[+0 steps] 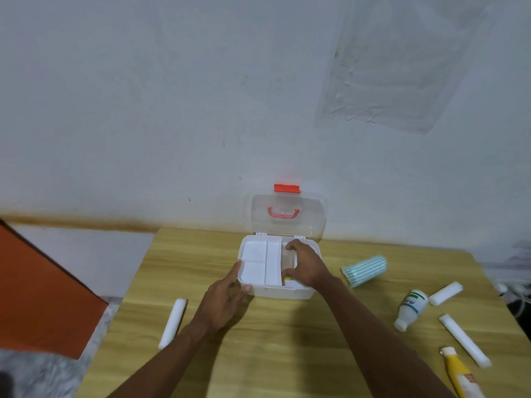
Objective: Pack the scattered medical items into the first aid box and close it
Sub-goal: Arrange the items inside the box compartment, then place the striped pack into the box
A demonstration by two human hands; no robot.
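The white first aid box (275,293) stands open at the table's far middle, its clear lid (287,216) with a red handle and latch leaning back against the wall. A white divided tray (260,262) fills the box's left part. My left hand (227,294) holds the box's front left corner, thumb on the front wall. My right hand (304,264) reaches into the right compartment with fingers curled; what it holds is hidden. On the table lie a striped green-white roll (365,270), a white bottle (411,308), a short white roll (445,293), long white rolls (464,340) (172,323) and a yellow tube (459,374).
The wooden table (273,349) stands against a pale wall. An orange panel (43,291) stands to the left beyond the table's edge. Cables lie off the right edge (514,294).
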